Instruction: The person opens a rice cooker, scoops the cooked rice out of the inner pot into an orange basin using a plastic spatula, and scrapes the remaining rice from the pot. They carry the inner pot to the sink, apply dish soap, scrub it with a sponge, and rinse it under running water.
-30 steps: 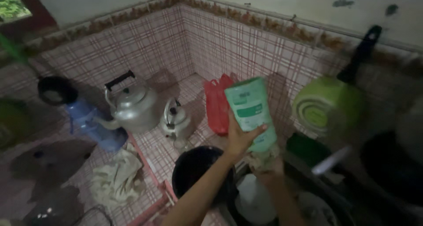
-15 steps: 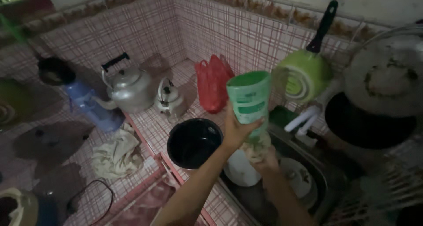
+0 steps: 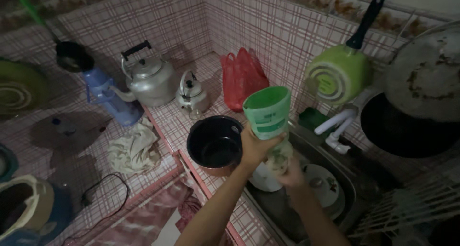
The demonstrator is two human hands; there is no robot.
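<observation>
My left hand (image 3: 256,147) grips an upturned green soap pouch (image 3: 267,110) above the sink (image 3: 345,188), its bottom pointing up. Right under the pouch, my right hand (image 3: 290,175) holds a pale sponge (image 3: 279,156) against the pouch's lower end. Both forearms come in from the bottom of the view. White plates (image 3: 324,183) lie in the sink below the hands. A black pot (image 3: 215,143) stands on the counter just left of my left hand.
Two metal kettles (image 3: 152,78) and a red plastic bag (image 3: 242,77) stand in the tiled corner. A blue jug (image 3: 109,95) and a crumpled cloth (image 3: 133,150) lie to the left. A green pan (image 3: 340,72) hangs on the wall above a white tap (image 3: 335,126). A dish rack (image 3: 417,207) is at lower right.
The view has dropped and shifted, so the kettles and bag sit higher in frame. The pouch stays upturned in my left hand and the sponge stays under it.
</observation>
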